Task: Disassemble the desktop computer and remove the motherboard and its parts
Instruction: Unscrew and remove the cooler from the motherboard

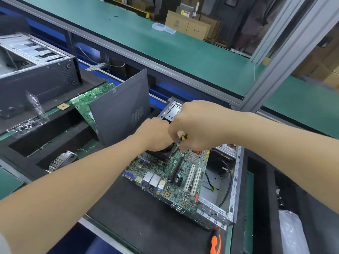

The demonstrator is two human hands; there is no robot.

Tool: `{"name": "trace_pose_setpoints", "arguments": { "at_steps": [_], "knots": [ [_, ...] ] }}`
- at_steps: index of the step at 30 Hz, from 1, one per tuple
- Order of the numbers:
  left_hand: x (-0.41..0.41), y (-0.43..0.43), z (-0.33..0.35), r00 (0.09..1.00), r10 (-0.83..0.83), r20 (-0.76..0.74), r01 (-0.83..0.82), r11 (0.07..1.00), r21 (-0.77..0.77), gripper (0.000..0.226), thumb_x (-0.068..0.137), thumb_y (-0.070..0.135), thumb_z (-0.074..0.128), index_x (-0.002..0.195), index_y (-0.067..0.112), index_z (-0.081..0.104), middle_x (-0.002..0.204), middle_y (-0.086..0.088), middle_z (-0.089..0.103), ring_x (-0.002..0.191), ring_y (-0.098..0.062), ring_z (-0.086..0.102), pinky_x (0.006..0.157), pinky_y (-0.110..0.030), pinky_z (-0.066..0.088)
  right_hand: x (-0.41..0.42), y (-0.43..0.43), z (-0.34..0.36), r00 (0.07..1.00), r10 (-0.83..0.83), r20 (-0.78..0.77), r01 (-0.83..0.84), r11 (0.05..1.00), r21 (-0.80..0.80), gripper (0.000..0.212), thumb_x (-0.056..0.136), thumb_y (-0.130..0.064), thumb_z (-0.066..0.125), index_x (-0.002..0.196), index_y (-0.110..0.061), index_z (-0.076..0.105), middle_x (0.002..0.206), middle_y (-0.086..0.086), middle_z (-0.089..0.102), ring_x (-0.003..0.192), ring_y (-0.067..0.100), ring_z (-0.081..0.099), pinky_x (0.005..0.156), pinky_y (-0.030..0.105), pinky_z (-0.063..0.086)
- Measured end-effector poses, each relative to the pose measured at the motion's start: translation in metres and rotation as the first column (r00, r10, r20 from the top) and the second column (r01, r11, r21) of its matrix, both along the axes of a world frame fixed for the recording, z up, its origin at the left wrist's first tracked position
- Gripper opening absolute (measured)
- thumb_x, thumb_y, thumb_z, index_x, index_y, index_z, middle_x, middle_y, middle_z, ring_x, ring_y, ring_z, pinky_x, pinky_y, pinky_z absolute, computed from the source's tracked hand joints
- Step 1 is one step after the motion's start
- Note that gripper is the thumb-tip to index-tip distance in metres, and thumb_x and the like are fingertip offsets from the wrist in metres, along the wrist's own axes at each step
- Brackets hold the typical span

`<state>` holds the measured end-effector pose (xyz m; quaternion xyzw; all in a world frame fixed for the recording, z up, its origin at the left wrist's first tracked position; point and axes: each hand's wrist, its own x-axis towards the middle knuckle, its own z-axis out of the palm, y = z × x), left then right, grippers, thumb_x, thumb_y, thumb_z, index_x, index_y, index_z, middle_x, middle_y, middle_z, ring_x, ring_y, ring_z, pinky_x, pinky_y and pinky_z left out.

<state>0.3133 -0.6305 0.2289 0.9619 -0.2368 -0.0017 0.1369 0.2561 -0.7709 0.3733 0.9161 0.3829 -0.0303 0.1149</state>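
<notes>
Partway through, judging by the layout. Already off: the dark side panel (121,109), propped upright just left of the open case (211,212). Yet to come out: the motherboard (176,176), lying flat inside that case with its rear ports toward the camera and its white slots (192,178) bare of cards. Still mounted on the board, as far as can be seen: the black cooler (164,153), mostly hidden beneath the left hand (156,134). Cannot tell whether that hand grips the cooler or merely rests on it, with the fingers curled under and out of sight. Right against it, the right hand (194,125), fingers bent and pinching a small yellow-and-black piece (185,137) over the board's far end; possibly a plug with coloured wires, possibly a tool, too blurred to say. Probably unplugging or loosening work, so likely not free to lift yet. Loose in the bare right bay of the case: a black cable (229,187). Elsewhere on the table (9,182): another green board (88,97) behind the panel, a finned heatsink (60,160) in a foam pocket, a bag of screws (27,123), a second case (36,70) at far left. At the near edge: an orange-handled tool (215,242). Left to do, on this reading: free the cooler and remaining leads, undo any screws, lift the board out.
</notes>
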Motion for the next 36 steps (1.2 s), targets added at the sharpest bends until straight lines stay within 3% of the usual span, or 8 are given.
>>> {"name": "trace_pose_setpoints", "arguments": {
  "at_steps": [7, 11, 15, 18, 23, 27, 30, 36],
  "knots": [
    [0.004, 0.0, -0.003, 0.999, -0.035, 0.038, 0.033, 0.998, 0.056, 0.056, 0.083, 0.055, 0.012, 0.075, 0.019, 0.054, 0.069, -0.003, 0.057, 0.066, -0.027, 0.049, 0.055, -0.036, 0.035, 0.001, 0.001, 0.002, 0.883, -0.348, -0.315, 0.435, 0.859, 0.27, 0.012, 0.087, -0.029, 0.068, 0.079, -0.02, 0.072, 0.058, -0.004, 0.069, 0.046, 0.0, 0.062, 0.057, 0.028, 0.056],
    [0.005, 0.002, -0.006, 0.997, -0.051, 0.05, 0.05, 0.999, 0.01, 0.068, 0.077, 0.061, 0.004, 0.085, 0.017, 0.056, 0.067, -0.004, 0.053, 0.064, -0.026, 0.048, 0.054, -0.036, 0.031, 0.009, 0.006, -0.007, 0.894, -0.436, -0.104, 0.447, 0.849, 0.283, 0.024, 0.088, -0.026, 0.065, 0.075, -0.007, 0.059, 0.065, 0.016, 0.061, 0.056, 0.028, 0.055, 0.05, 0.026, 0.042],
    [0.006, 0.001, -0.004, 0.998, -0.05, 0.048, 0.048, 0.998, 0.04, 0.045, 0.09, 0.052, 0.016, 0.069, 0.02, 0.039, 0.063, -0.006, 0.049, 0.06, -0.028, 0.042, 0.054, -0.036, 0.029, 0.006, 0.015, -0.021, 0.839, -0.469, 0.277, 0.453, 0.883, 0.123, 0.043, 0.104, -0.04, 0.049, 0.071, -0.015, 0.037, 0.069, 0.003, 0.031, 0.056, 0.023, 0.037, 0.048, 0.03, 0.025],
    [0.005, 0.0, -0.003, 0.998, -0.048, 0.051, 0.048, 0.999, 0.007, 0.048, 0.095, 0.05, 0.021, 0.075, 0.016, 0.048, 0.067, -0.008, 0.054, 0.059, -0.028, 0.044, 0.055, -0.037, 0.033, 0.009, 0.01, -0.02, 0.844, -0.464, 0.268, 0.456, 0.885, 0.095, 0.043, 0.106, -0.038, 0.046, 0.071, -0.015, 0.036, 0.067, 0.003, 0.029, 0.054, 0.021, 0.031, 0.048, 0.03, 0.022],
    [0.003, -0.001, 0.0, 0.999, -0.029, -0.018, 0.03, 0.999, 0.03, 0.03, 0.079, 0.041, 0.019, 0.069, 0.021, 0.039, 0.066, -0.002, 0.048, 0.067, -0.027, 0.044, 0.058, -0.037, 0.029, 0.006, 0.006, -0.02, 0.953, -0.207, 0.221, 0.188, 0.977, 0.103, 0.053, 0.101, -0.035, 0.054, 0.062, -0.019, 0.023, 0.06, 0.003, 0.028, 0.052, 0.025, 0.033, 0.05, 0.03, 0.02],
    [0.005, -0.002, -0.004, 0.991, 0.047, -0.122, -0.051, 0.998, -0.036, 0.024, 0.094, 0.017, 0.035, 0.07, 0.018, 0.041, 0.072, -0.002, 0.049, 0.077, -0.029, 0.049, 0.067, -0.039, 0.042, 0.019, 0.002, -0.012, 0.985, 0.092, 0.147, -0.099, 0.994, 0.039, 0.04, 0.1, -0.033, 0.055, 0.068, -0.017, 0.037, 0.061, 0.002, 0.042, 0.066, 0.035, 0.049, 0.056, 0.04, 0.043],
    [0.003, 0.0, -0.004, 0.997, 0.035, -0.068, -0.037, 0.999, -0.025, 0.034, 0.094, 0.033, 0.026, 0.094, 0.014, 0.054, 0.094, -0.008, 0.063, 0.093, -0.034, 0.059, 0.081, -0.046, 0.052, 0.021, -0.005, -0.006, 0.924, 0.362, 0.127, -0.371, 0.926, 0.063, 0.029, 0.1, -0.027, 0.063, 0.075, -0.013, 0.056, 0.066, 0.001, 0.041, 0.059, 0.029, 0.038, 0.049, 0.038, 0.037],
    [0.0, -0.002, 0.001, 0.997, 0.011, -0.082, -0.009, 1.0, 0.029, 0.027, 0.096, 0.032, 0.028, 0.078, 0.019, 0.043, 0.091, -0.012, 0.065, 0.092, -0.038, 0.063, 0.079, -0.05, 0.052, 0.017, -0.008, -0.002, 0.96, 0.23, 0.159, -0.232, 0.973, -0.005, 0.037, 0.107, -0.045, 0.042, 0.081, -0.02, 0.045, 0.063, 0.0, 0.044, 0.061, 0.031, 0.043, 0.055, 0.04, 0.04]
  ]
}}
